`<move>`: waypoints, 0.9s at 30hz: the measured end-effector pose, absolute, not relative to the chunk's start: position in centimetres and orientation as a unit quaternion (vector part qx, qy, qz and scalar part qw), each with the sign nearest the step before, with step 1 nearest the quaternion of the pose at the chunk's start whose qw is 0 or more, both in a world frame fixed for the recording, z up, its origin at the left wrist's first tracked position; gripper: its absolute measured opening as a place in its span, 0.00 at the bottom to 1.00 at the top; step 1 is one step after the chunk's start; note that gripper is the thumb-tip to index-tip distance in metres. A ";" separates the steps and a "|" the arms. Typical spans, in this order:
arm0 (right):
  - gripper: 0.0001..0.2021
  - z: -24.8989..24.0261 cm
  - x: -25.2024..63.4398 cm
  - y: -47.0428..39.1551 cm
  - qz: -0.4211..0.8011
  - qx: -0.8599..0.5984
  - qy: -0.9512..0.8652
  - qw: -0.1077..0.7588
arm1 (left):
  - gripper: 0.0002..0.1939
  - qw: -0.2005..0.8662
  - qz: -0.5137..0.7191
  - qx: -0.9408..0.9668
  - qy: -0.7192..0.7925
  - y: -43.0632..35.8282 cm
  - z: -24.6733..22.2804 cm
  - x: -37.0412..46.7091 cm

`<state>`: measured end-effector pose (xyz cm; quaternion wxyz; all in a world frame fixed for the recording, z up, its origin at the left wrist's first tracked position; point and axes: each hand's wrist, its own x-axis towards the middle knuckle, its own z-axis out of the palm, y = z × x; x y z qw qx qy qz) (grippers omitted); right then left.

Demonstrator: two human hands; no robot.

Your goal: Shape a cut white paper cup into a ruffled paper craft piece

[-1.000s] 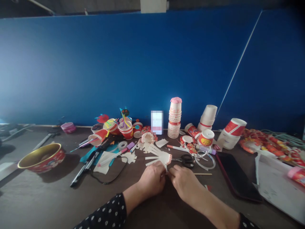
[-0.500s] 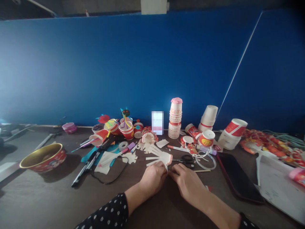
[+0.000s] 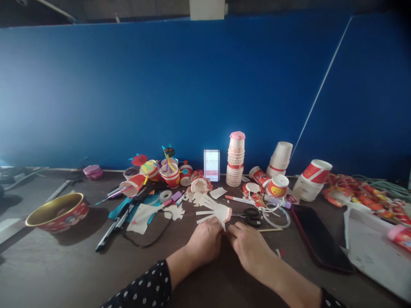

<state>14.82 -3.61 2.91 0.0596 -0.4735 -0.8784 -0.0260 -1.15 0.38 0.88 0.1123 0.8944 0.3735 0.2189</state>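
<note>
A paper cup cut into long white strips [image 3: 214,210], with a red printed rim, lies flat on the dark table [image 3: 64,261]. My left hand [image 3: 205,241] and my right hand [image 3: 247,247] meet at its near edge, fingertips pinching the paper between them. Both wrists rest on the table. Black scissors [image 3: 249,217] lie just beyond my right hand, next to a thin wooden stick [image 3: 271,229].
A gold-lined red bowl [image 3: 56,211] sits at the left. Decorated cups with straws [image 3: 160,171], pens, tape and paper scraps lie behind. A tall cup stack [image 3: 236,158], loose cups [image 3: 279,184], a dark tablet [image 3: 317,239] and white paper [image 3: 372,248] fill the right.
Both hands stay pinched on the cut cup with only tiny finger shifts. The view barely moves.
</note>
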 end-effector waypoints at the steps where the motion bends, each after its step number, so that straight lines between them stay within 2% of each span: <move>1: 0.13 3.0 14.8 -3.7 -0.023 -0.472 -0.879 0.061 | 0.08 0.112 0.226 0.891 0.378 0.4 0.8 -1.2; 6: 0.14 3.3 14.8 -3.7 -0.013 -0.475 -0.877 0.073 | 0.11 0.125 0.243 0.876 0.398 0.5 0.6 -1.4; 15: 0.15 3.3 14.8 -3.2 -0.004 -0.480 -0.873 0.083 | 0.06 0.115 0.252 0.878 0.390 0.4 0.5 -1.1; 27: 0.15 2.7 15.2 -2.9 -0.002 -0.466 -0.878 0.110 | 0.07 0.137 0.251 0.879 0.382 1.0 0.6 -1.1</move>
